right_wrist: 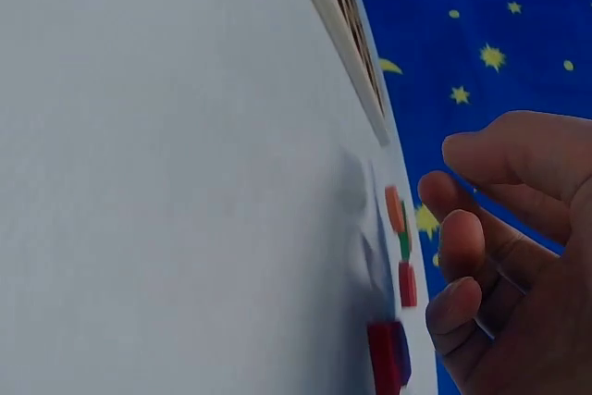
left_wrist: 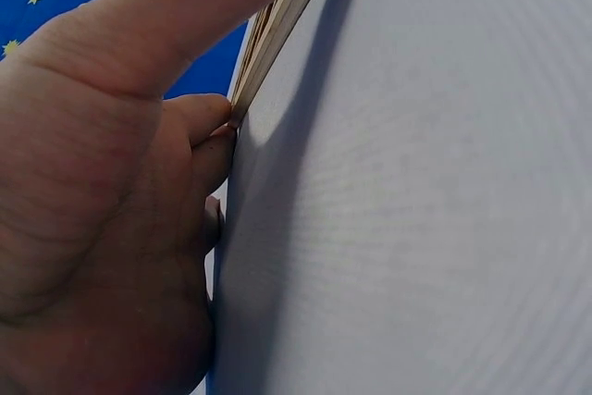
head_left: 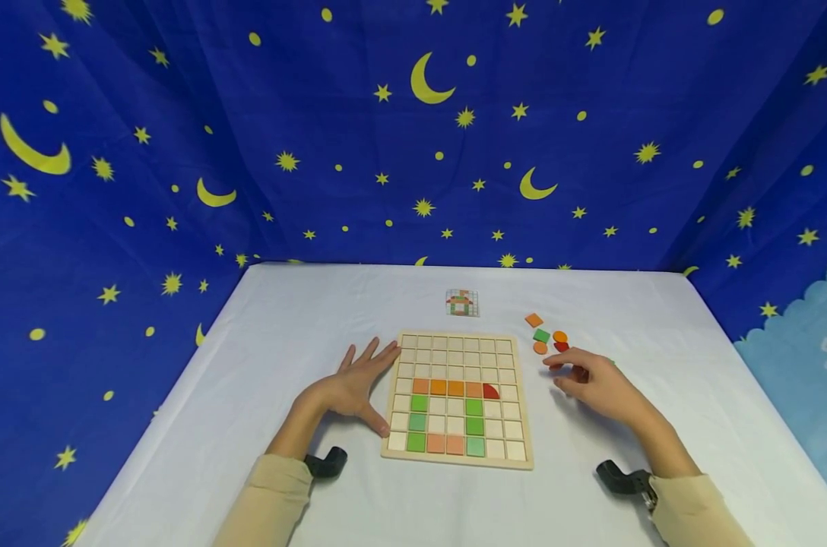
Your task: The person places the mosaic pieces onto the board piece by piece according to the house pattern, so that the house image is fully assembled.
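Note:
A wooden grid board lies flat on the table, with orange, green and salmon square tiles and one red quarter-round tile in some of its cells. My left hand touches the board's left edge, its fingers and thumb spread; the left wrist view shows this contact too. My right hand hovers beside the loose pieces right of the board, fingers loosely bent and nothing held. By its fingertips are a red piece and two orange discs. A red block-like piece shows beneath it in the right wrist view.
A small card printed with a coloured grid pattern lies behind the board. Farther back among the loose pieces are an orange square and a green tile. A blue star-and-moon curtain borders the white-covered table.

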A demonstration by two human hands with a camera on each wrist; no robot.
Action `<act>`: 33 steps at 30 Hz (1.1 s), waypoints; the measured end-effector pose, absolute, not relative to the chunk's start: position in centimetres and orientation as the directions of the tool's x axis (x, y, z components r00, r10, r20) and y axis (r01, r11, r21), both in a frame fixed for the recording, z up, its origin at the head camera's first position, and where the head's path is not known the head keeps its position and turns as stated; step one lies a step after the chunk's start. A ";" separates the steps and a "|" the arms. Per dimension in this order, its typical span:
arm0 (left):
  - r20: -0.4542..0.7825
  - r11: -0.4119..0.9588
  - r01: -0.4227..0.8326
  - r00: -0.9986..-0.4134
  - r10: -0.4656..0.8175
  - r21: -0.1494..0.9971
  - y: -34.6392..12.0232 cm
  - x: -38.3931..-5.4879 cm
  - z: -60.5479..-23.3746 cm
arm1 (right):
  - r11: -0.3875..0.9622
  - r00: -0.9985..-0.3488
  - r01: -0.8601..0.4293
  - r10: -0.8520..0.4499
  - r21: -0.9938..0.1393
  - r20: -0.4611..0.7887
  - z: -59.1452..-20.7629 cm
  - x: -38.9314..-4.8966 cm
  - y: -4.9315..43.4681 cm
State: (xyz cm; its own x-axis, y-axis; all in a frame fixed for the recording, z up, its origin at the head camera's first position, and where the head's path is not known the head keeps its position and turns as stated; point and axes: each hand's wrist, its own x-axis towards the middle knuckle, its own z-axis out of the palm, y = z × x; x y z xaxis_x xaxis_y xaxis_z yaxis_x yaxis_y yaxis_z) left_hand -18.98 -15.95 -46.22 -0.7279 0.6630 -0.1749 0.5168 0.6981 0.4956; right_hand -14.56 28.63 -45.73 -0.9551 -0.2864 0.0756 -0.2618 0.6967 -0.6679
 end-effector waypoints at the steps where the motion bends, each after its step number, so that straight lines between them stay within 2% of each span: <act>1: -0.177 0.699 0.516 -0.728 0.662 0.494 -16.0 -19.0 -46.2 | 0.699 -0.956 -0.260 -0.283 -0.666 0.076 -45.8 -14.5 28.9; 17: -0.176 0.706 0.515 -0.733 0.657 0.486 -16.0 -19.1 -46.2 | 0.788 -0.974 -0.223 -0.209 -0.574 0.093 -46.9 -14.0 32.5; 24: -0.165 0.704 0.514 -0.739 0.654 0.491 -16.1 -19.0 -46.3 | 0.800 -0.972 -0.235 -0.190 -0.552 0.139 -47.0 -13.7 33.3; 33: -0.172 0.700 0.523 -0.728 0.663 0.486 -16.0 -19.0 -46.4 | 0.808 -0.980 -0.197 -0.154 -0.556 0.124 -47.4 -13.0 33.8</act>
State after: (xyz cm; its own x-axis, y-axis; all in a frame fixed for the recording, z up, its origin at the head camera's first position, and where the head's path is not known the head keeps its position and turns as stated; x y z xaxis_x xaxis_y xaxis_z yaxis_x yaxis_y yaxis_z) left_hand -18.96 -16.04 -46.45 -0.7284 0.6632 -0.1721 0.5228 0.7003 0.4861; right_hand -13.04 33.84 -47.43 -0.9803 -0.1535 0.1243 -0.1970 0.8078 -0.5556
